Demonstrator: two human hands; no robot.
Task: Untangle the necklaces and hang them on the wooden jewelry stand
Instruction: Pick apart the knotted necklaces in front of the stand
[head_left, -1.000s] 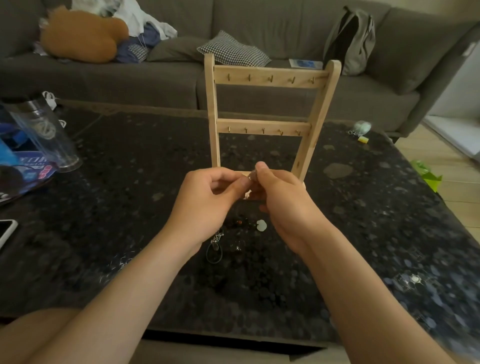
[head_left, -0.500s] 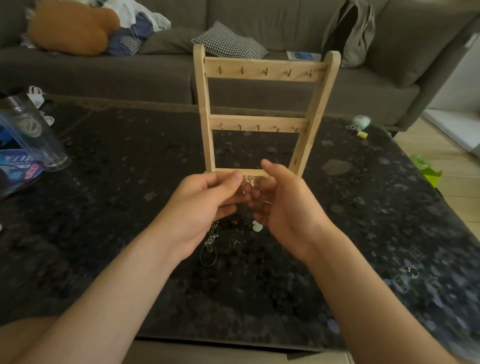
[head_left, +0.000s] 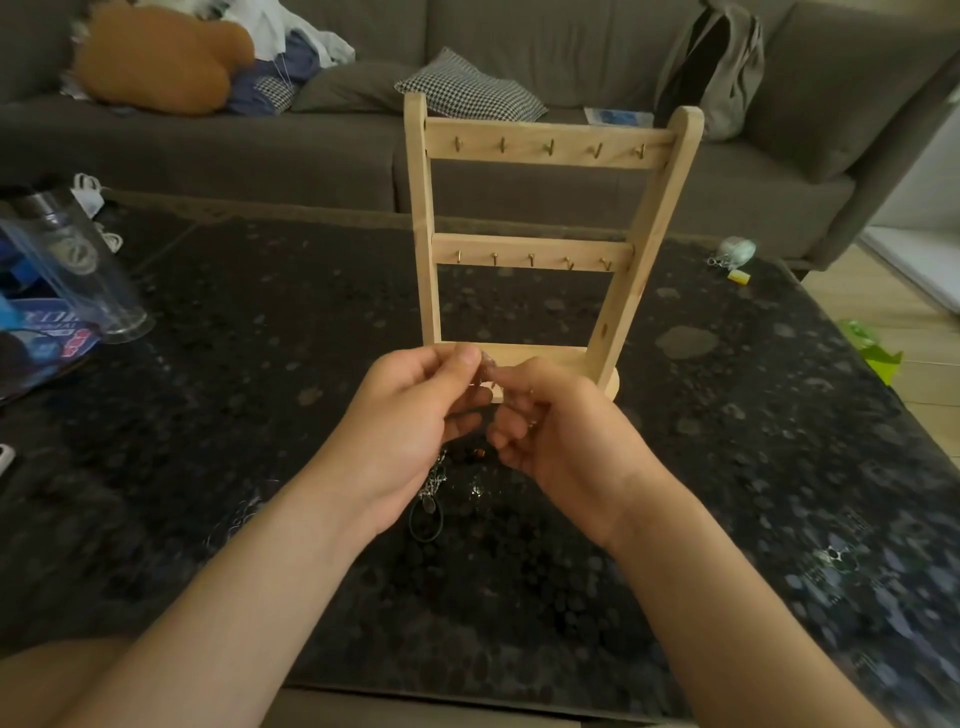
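Head view, single entry. Item: necklaces (head_left: 435, 480), a small tangle of fine silver chain with charms and a black cord loop (head_left: 426, 525). The tangle is lifted above the middle of the desk (head_left: 727, 467), and its loose end hangs down between the wrists towards the near edge. Left hand (head_left: 410, 415): thumb and forefinger pinched on a strand at the top of the tangle, other fingers curled under. Right hand (head_left: 561, 431): fingers curled, tips meeting the same strand just beside the left. Wooden jewelry stand (head_left: 530, 156): upright just beyond the hands, towards the far edge. The hooks (head_left: 548, 148) on both rails are bare. Handling, by judgement: very light, limp and slippery, with thin links that a hard tug would likely kink or snap. Best held by fingertip pinches either side of a knot and eased apart. For hanging, take each one near the clasp.
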